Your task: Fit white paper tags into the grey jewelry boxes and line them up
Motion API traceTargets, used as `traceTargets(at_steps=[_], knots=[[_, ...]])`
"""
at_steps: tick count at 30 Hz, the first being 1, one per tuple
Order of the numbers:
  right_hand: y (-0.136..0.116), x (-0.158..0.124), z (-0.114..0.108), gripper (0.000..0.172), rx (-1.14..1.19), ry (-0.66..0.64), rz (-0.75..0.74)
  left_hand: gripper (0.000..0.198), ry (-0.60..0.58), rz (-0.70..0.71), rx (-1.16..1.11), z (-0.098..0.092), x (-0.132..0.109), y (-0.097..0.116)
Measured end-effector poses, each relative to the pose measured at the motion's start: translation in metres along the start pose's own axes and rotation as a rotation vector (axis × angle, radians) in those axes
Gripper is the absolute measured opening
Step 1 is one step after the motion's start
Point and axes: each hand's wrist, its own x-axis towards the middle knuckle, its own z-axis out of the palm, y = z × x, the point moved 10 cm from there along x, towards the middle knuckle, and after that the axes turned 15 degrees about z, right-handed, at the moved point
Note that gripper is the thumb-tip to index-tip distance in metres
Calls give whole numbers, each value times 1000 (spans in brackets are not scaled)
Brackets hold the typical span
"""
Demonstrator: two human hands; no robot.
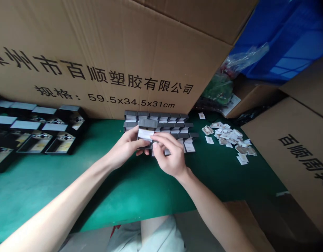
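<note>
My left hand (128,145) is closed round a small dark box (148,124) whose lid stands raised, with its thumb at the front edge. A white card (145,134) shows inside the box. The bent fingers of my right hand (169,150) touch the card's right side, thumb and fingertips close together. Behind and to the right of my hands, rows of similar open grey boxes (180,118) with white insides stand on the green table (119,196).
Larger black open boxes (60,141) stand in rows at the left. Small white pieces (227,134) lie heaped at the right. A big cardboard carton (103,42) rises behind the table; another carton (295,140) is at the right, with a blue bin (287,45) beyond.
</note>
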Motion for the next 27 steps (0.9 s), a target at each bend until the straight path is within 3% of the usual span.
traceTargets(at_steps=[3,12,27], knots=[[-9,-3,1,24,-53,26,-94,20,12,10,2,-2,1,0],[-16,-7,0,25,-97,59,-155,19,30,28,4,-2,3,5],[-13,-6,-4,23,-86,76,-130,25,81,25,22,-6,0,7]])
